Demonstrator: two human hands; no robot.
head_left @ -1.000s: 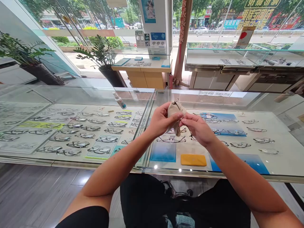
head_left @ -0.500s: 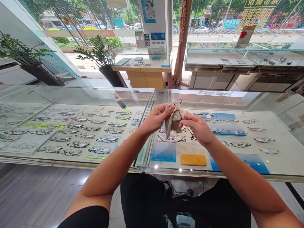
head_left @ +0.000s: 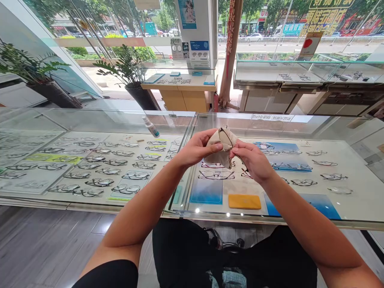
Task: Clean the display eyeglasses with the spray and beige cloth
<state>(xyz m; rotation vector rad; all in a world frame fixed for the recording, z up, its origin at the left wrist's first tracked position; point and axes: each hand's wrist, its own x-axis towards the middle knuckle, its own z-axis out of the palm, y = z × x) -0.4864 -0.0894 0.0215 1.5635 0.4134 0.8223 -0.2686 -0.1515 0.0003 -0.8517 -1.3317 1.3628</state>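
A beige cleaning cloth (head_left: pixel 214 159) is wrapped around part of a pair of dark-framed eyeglasses (head_left: pixel 229 143), held above the glass counter. My left hand (head_left: pixel 199 149) is closed on the cloth, its thumb lying across the front and pressing it against the glasses. Most of the lenses are hidden under the fabric. My right hand (head_left: pixel 247 157) pinches the eyeglasses at their right side, with thumb and fingertips together. One thin dark temple runs down beside the right palm.
Beneath my hands is a glass display counter (head_left: pixel 303 212) with rows of eyeglasses inside. A yellow glasses case (head_left: pixel 244 202) lies near its front edge. A white spray bottle (head_left: pixel 151 127) stands to the left. Potted plants (head_left: pixel 129 72) and further showcases (head_left: pixel 288 74) are beyond.
My left hand has shifted its grip, with the thumb now lower and flatter across the cloth. The cloth's hanging end has drawn up and spread over the glasses. The right hand has barely moved.
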